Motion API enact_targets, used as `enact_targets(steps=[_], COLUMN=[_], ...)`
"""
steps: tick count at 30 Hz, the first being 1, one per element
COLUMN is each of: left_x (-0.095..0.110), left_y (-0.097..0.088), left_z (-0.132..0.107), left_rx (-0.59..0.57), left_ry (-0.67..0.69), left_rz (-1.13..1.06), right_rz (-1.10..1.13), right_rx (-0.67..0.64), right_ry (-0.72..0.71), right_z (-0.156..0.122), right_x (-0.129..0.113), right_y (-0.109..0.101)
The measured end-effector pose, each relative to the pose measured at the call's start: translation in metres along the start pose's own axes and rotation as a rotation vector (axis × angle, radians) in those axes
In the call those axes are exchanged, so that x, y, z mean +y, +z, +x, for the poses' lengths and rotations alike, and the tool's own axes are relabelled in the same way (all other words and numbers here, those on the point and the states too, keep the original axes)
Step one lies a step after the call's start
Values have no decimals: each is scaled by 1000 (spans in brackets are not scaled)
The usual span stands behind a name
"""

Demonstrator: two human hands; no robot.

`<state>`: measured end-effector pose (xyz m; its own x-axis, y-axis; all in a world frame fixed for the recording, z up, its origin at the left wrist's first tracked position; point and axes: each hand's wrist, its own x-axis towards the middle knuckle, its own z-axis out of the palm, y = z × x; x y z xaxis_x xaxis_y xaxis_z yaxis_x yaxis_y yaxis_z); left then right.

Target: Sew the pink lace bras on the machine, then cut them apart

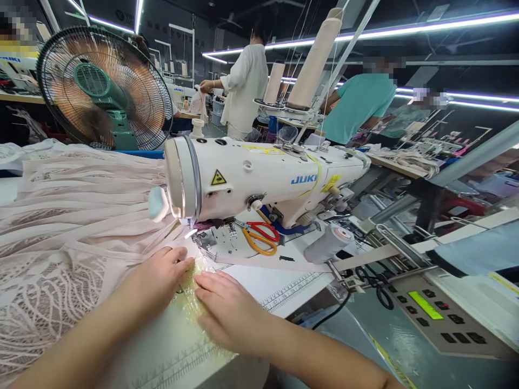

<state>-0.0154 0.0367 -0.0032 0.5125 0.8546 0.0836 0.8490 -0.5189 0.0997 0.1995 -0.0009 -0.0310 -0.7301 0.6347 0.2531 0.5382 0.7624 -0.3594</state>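
Bench (259,275): white, printed with ruler marks along the near edge.
Left hand (164,275): bent at the fingers, with tips down on the left side of a yellow strip (190,302); cannot tell whether pinching or only pressing, with undersides hidden.
Right hand (229,308): laid over the strip's right side, fingers close together, just beside the left fingertips; likewise cannot tell whether gripping.
Yellow strip: pale, shiny and crinkled, lying between both hands and running toward the bench's near edge.
Sewing machine (235,167): white, marked JUKI, standing along the bench's far side.
Pink lace fabric (60,232): spread in folds over the bench's left end.
Scissors (250,244): red and orange at the handles, lying under the machine's arm.
Grey thread cone (326,246): tilted, near the bench's right end.
Control panel (438,324): lit green at the display, beyond the right end.
Fan (97,81): behind the bench's far left corner.
Co-workers (249,86): in pale and teal tops, well beyond the far edge.
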Motion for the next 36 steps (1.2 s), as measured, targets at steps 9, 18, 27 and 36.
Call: enact_targets(steps=[9,18,27,36], left_x=[-20,-23,-20,-8], left_y=[6,11,11,0], left_z=[-1,0,6,13], left_rx=[-14,18,-41,-99], left_ry=[49,60,-39,-130], left_rz=[-69,-48,39,124], right_rz=[24,35,42,61], right_rx=[-12,-6,21,128], right_ry=[5,9,4,-12], right_z=[1,0,1,3], right_x=[0,0,3,1], right_y=[-1,-1,3,8])
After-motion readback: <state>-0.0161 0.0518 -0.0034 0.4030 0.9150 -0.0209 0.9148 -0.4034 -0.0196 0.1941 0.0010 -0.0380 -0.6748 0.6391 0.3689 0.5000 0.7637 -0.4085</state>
